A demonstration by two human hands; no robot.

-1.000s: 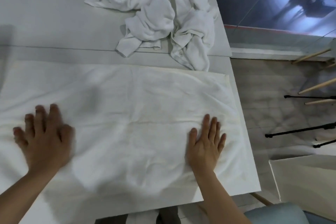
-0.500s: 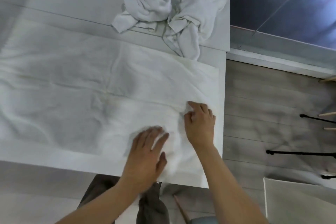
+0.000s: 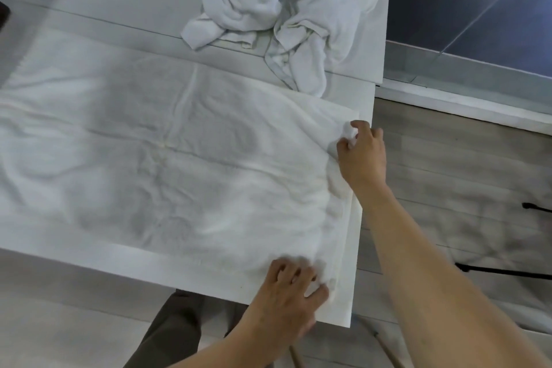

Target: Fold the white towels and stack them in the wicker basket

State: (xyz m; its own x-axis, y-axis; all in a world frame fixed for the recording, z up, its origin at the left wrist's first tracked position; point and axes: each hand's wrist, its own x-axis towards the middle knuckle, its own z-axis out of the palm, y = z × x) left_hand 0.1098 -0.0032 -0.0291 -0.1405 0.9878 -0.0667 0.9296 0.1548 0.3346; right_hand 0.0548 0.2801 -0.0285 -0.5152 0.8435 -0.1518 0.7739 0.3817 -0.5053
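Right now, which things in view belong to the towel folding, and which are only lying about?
For the job: spread white towel; heap of crumpled white towels; left hand and right hand, both gripping its right end.
Only lying about: black stand legs on the floor; wooden sticks below the table corner.

spread towel [image 3: 185,158]: white, flat, creased | towel heap [image 3: 277,9]: crumpled, behind

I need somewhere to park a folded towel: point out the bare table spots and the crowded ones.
Widest bare table: far left, beyond the spread towel, left of the crumpled towels. A narrow bare strip runs along the near edge. Crowded: the far right corner under the crumpled towels, and the right end, where left hand and right hand grip the spread towel.
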